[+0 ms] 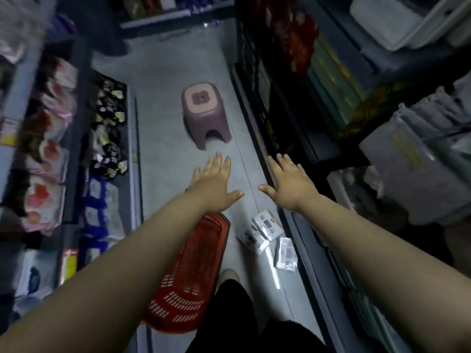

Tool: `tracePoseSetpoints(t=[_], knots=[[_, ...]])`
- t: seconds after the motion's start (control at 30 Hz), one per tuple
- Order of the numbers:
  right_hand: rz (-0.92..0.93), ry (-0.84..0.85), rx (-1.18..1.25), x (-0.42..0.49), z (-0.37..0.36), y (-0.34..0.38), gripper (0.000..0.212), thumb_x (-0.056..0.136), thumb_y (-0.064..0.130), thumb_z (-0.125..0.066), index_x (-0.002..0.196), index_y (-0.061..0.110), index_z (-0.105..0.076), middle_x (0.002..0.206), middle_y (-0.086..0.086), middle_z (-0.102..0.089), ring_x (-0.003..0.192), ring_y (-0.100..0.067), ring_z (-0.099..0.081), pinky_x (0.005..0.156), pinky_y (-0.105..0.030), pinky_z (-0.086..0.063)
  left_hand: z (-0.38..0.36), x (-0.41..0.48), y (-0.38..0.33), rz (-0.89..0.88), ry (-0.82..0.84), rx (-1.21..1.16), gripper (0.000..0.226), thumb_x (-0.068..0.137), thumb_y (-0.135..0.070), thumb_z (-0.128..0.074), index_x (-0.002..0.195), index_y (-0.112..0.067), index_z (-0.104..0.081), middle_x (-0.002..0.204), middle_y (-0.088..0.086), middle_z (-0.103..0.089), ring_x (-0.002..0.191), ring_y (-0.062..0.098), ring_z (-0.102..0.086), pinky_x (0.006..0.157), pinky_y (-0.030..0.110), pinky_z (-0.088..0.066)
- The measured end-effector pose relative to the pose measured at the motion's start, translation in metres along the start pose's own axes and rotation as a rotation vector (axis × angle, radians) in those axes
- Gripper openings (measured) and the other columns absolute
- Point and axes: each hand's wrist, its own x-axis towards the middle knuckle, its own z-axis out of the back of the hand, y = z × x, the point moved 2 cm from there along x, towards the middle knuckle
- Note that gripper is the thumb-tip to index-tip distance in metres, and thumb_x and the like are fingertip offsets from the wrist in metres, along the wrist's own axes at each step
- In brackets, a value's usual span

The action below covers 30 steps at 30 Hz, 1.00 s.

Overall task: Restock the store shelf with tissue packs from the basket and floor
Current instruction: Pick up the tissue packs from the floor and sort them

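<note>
The red basket (pixel 193 271) is on the floor (pixel 163 138) under the left forearm, which hides a part of it; what is inside I cannot tell. A few tissue packs (pixel 265 230) lie on the floor just beside the basket, between it and the foot of the right shelf (pixel 313 271); two of them overlap and one lies a little apart, nearer to the person. The left hand (pixel 214 184) is stretched forward above the floor, palm down. Its grip is fully open, with the fingers straight and spread, and it touches no object. The right hand (pixel 290 182) is near it in the same way: palm down, grip open, fingers spread, thumb pointing toward the left hand. A pink stool (pixel 204 115) stands on the floor beyond the hands. The left shelf (pixel 133 149) carries rows of packed goods.
</note>
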Motion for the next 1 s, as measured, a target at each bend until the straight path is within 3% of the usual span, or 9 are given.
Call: tracePoseSetpoints(t=[0.2,0.4,0.63,0.8,0.93,1.0], knots=[[-0.197,0.109,0.122,0.036,-0.099,-0.037,0.082,0.096,0.057,-0.039,0.156,0.016,-0.001,0.163,-0.01,-0.002,0.151,-0.024,0.003,0.121,-0.043,-0.005,-0.074,0.102,0.01,-0.156,0.177,0.017,0.09,0.095,-0.055,-0.044,0.154,-0.015,0.01,0.16,0.009,0.021,0.149,0.025,0.013,0.118,0.048,0.001],[-0.348,0.247,0.223,0.045,-0.216,-0.076,0.08,0.097,0.055,-0.039,0.155,0.016,-0.001,0.163,-0.011,-0.004,0.15,-0.025,-0.001,0.121,-0.04,-0.008,-0.189,0.176,0.01,-0.177,0.331,-0.011,0.093,0.093,-0.052,-0.051,0.154,-0.012,0.006,0.161,0.011,0.015,0.149,0.026,0.009,0.118,0.048,-0.005],[-0.507,0.319,0.47,0.067,-0.377,-0.113,0.081,0.096,0.052,-0.045,0.156,0.015,-0.005,0.163,-0.007,-0.007,0.151,-0.022,-0.002,0.122,-0.039,-0.011,-0.373,0.243,0.008,-0.059,0.496,-0.173,0.094,0.09,-0.052,-0.054,0.154,-0.013,0.002,0.161,0.014,0.002,0.148,0.031,-0.008,0.118,0.048,-0.02],[-0.615,0.28,0.644,0.091,-0.477,-0.138,0.074,0.096,0.043,-0.052,0.154,0.016,-0.017,0.158,-0.008,-0.028,0.145,-0.027,-0.026,0.116,-0.04,-0.025,-0.491,0.288,0.021,0.022,0.529,-0.268,0.088,0.088,-0.047,-0.056,0.154,-0.019,-0.005,0.154,0.012,-0.021,0.14,0.034,-0.029,0.109,0.051,-0.037],[-0.648,0.269,0.693,0.114,-0.551,-0.158,0.059,0.096,0.038,-0.055,0.144,0.011,-0.034,0.142,-0.012,-0.048,0.132,-0.029,-0.044,0.105,-0.036,-0.036,-0.562,0.334,0.043,0.098,0.481,-0.225,0.088,0.089,-0.045,-0.056,0.154,-0.017,-0.004,0.158,0.015,-0.013,0.143,0.036,-0.022,0.113,0.05,-0.031],[-0.707,0.272,0.751,0.126,-0.582,-0.164,0.059,0.098,0.036,-0.053,0.145,0.007,-0.034,0.145,-0.013,-0.046,0.133,-0.029,-0.044,0.104,-0.033,-0.036,-0.589,0.354,0.052,0.181,0.432,-0.204,0.089,0.092,-0.04,-0.056,0.155,-0.014,0.0,0.161,0.016,-0.003,0.147,0.036,-0.012,0.118,0.049,-0.022]])
